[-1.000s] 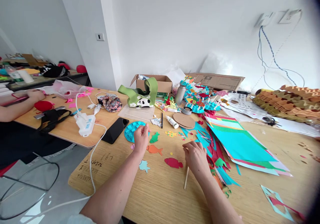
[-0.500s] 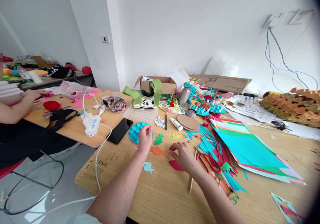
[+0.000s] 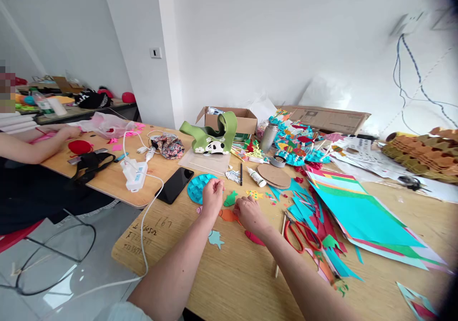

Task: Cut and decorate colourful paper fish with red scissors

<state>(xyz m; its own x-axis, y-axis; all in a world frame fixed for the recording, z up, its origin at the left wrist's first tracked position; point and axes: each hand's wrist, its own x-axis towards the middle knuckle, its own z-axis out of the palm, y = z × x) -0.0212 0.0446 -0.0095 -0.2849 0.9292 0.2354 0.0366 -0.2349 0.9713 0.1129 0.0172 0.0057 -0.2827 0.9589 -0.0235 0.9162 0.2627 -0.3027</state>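
My left hand (image 3: pixel 213 198) hovers at the right edge of a round blue textured paper disc (image 3: pixel 196 187), thumb and fingers pinched together. Whatever it may hold is too small to make out. My right hand (image 3: pixel 250 212) is closed, its fingertips curled down by the tail of an orange paper fish (image 3: pixel 228 215); anything between them is hidden. Around the hands lie a green paper fish (image 3: pixel 231 198), a yellow spotted one (image 3: pixel 255 194), a light blue one (image 3: pixel 215 239) and a red one (image 3: pixel 254 238), partly behind my right wrist. A pink fish (image 3: pixel 199 209) shows beside my left hand.
Red-handled scissors (image 3: pixel 302 235) and a wooden stick (image 3: pixel 280 249) lie right of my forearm, near paper scraps and coloured sheets (image 3: pixel 372 216). Behind are a glue bottle (image 3: pixel 256 177), cardboard discs (image 3: pixel 274 175) and a phone (image 3: pixel 175 185). Another person's arm (image 3: pixel 46 144) rests at far left.
My right hand has moved left toward the orange fish, and its fingers have closed. My left hand stays pinched beside the blue disc. The view has shifted slightly.
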